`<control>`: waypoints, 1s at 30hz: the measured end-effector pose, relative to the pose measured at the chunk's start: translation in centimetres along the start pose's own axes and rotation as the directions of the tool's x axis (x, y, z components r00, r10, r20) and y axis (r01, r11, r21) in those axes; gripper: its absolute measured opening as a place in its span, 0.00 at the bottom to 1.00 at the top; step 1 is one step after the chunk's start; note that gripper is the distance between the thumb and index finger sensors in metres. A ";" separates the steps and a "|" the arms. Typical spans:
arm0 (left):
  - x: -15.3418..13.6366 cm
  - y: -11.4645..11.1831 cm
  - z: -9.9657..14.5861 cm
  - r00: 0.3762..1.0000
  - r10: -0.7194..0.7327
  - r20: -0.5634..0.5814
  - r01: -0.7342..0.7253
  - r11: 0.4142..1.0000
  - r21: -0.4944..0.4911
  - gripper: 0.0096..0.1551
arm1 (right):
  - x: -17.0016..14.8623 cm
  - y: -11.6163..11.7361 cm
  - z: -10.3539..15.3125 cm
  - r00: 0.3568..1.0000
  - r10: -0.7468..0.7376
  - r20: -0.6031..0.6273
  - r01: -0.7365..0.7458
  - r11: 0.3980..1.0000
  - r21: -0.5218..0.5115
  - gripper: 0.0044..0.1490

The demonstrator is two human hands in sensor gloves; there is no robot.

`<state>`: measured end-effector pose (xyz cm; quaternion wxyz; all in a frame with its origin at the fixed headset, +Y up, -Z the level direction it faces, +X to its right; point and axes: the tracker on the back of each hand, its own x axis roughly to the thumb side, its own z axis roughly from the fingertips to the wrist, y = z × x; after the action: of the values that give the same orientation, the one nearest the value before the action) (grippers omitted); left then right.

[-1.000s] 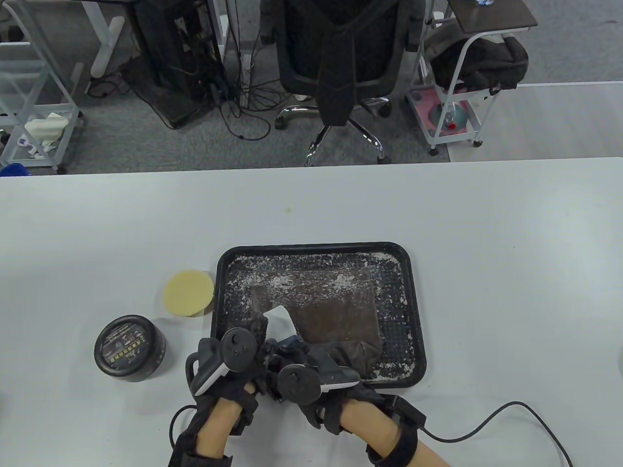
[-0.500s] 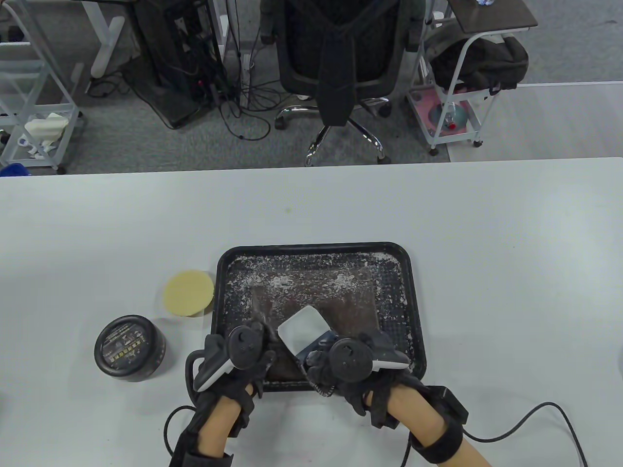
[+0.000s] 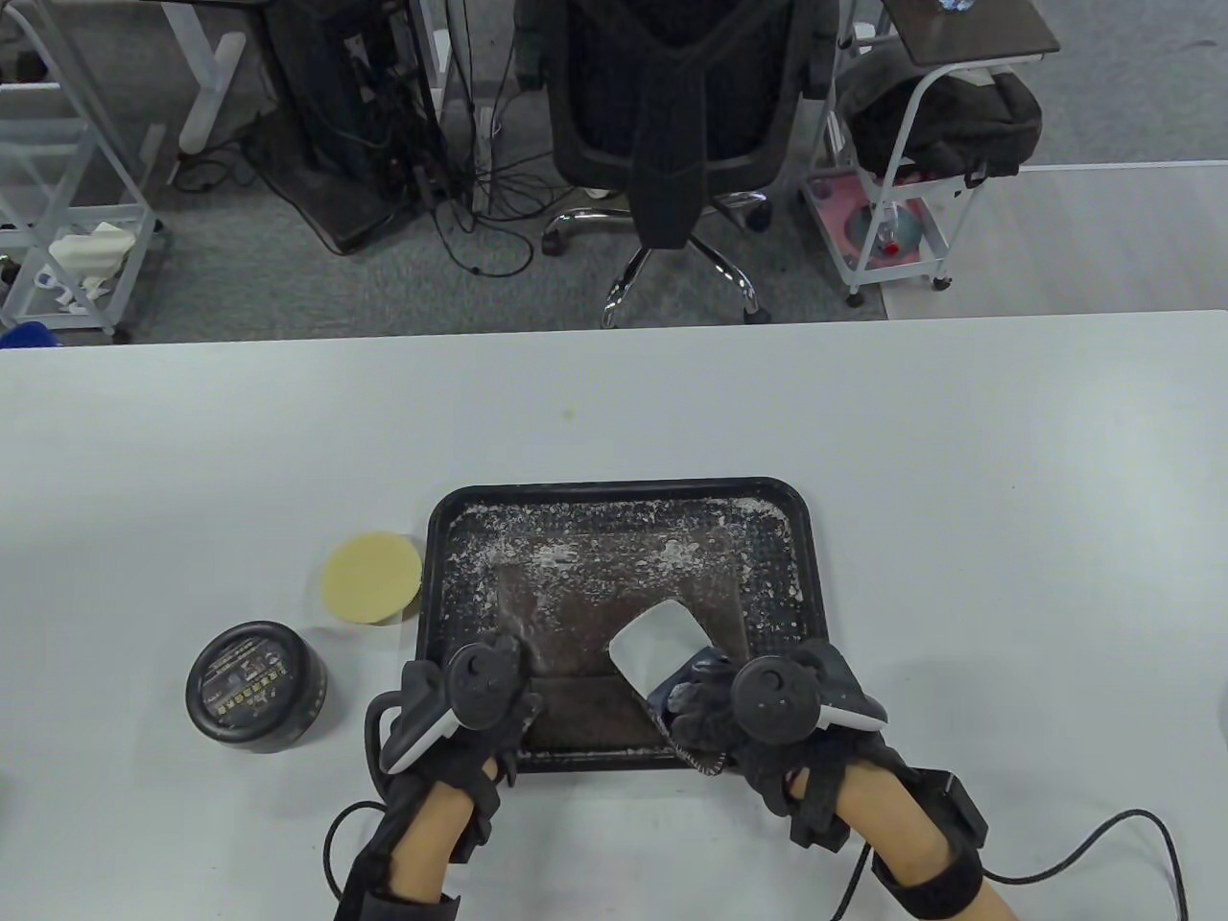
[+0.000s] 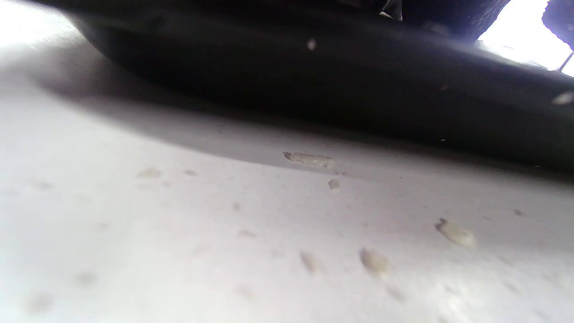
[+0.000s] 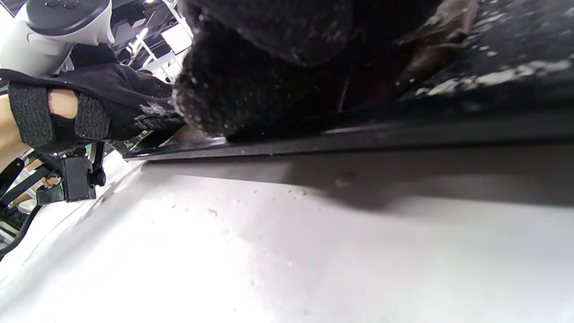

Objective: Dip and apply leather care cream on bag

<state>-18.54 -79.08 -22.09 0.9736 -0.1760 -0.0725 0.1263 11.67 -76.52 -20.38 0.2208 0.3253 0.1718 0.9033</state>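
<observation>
My left hand [image 3: 470, 705] presses the bag's [image 3: 624, 614] near-left corner in the tray [image 3: 811, 576], my right hand [image 3: 758, 715] grips the white applicator [image 3: 662, 648] on its near-right part — leather runs away beyond it — with the closed jar [image 3: 256, 686] off left, nearer my left.

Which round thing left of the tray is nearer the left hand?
The black jar, lid on, sits closer to the left hand. The yellow sponge lies farther back, beside the tray.
</observation>
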 end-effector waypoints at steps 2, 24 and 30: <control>0.0 0.0 0.0 1.000 0.000 -0.001 0.000 1.000 -0.002 0.39 | -0.1 -0.3 0.4 1.000 0.010 -0.020 -0.010 1.000 -0.004 0.29; 0.0 -0.2 0.1 1.000 -0.012 0.003 0.012 1.000 0.017 0.39 | -3.0 -5.0 4.8 0.998 -0.028 -0.048 0.015 0.966 -0.257 0.29; 0.1 -0.4 0.2 1.000 -0.023 0.007 0.022 0.999 0.033 0.39 | -5.0 -8.0 7.7 0.992 -0.035 -0.123 -0.032 0.866 -0.499 0.29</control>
<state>-18.38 -79.31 -21.71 0.9774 -0.1586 -0.0760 0.1171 22.49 -71.08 -20.95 0.2867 0.1985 -0.0539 0.9357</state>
